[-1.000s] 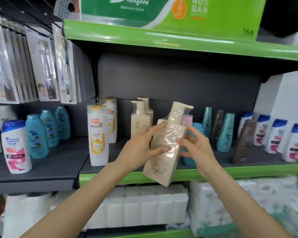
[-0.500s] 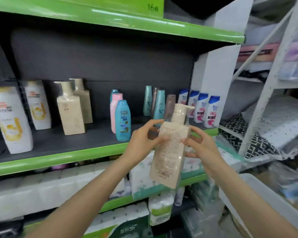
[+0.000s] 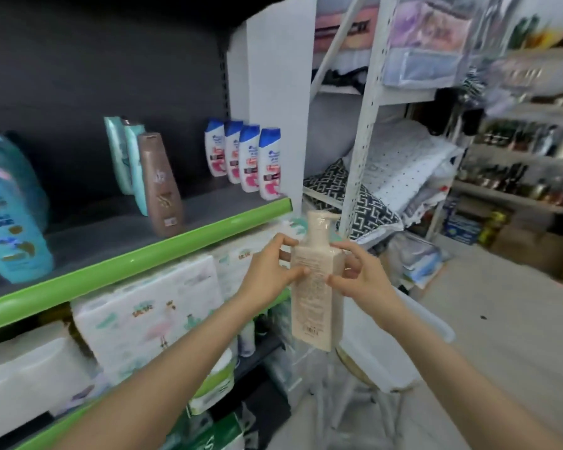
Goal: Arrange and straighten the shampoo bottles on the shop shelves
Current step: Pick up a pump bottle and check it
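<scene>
A beige pump bottle (image 3: 316, 306) wrapped in clear plastic hangs upright in front of me, off the right end of the shelf. My left hand (image 3: 268, 274) grips its left side and my right hand (image 3: 359, 277) grips its right side, fingers curled round the upper body. On the green-edged shelf (image 3: 163, 251) to the left stand a brown bottle (image 3: 160, 186), two teal bottles (image 3: 127, 157), a large blue bottle (image 3: 10, 222) and a row of several white bottles with blue caps (image 3: 244, 157).
Packs of tissue (image 3: 143, 313) fill the shelf below. A white metal rack (image 3: 361, 131) with pillows and bedding stands to the right. A white stool (image 3: 371, 362) sits under the bottle. Farther right is open floor and a shelf of jars.
My view has swung far to the right along the shelf. Both hands kept hold of the beige bottle and carried it past the shelf's right end, now upright.
</scene>
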`<state>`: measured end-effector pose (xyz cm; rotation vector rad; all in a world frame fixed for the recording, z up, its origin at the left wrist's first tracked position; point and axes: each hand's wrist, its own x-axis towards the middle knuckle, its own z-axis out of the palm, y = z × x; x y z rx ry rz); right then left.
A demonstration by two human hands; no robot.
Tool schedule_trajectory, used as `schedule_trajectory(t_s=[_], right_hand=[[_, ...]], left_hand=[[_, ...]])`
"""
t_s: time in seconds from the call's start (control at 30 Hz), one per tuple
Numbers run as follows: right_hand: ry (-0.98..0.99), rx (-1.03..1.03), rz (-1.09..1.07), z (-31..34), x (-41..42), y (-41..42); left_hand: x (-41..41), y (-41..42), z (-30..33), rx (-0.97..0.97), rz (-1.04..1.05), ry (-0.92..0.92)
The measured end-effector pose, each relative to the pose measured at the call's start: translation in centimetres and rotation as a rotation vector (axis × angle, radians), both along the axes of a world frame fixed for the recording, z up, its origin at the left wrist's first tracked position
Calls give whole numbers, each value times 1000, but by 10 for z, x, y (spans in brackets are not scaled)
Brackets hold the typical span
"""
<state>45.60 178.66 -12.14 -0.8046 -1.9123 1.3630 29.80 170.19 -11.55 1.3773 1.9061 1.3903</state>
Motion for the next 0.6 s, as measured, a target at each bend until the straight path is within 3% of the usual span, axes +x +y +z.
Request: schedule_trajectory(t_s=[0.3, 0.6], right_hand=[[-125, 34, -173, -46, 14, 118], [-219, -22, -213, -114, 38, 211]], left_hand=[[4, 148, -49, -99, -125, 39], [29, 241, -107, -226, -151, 72]])
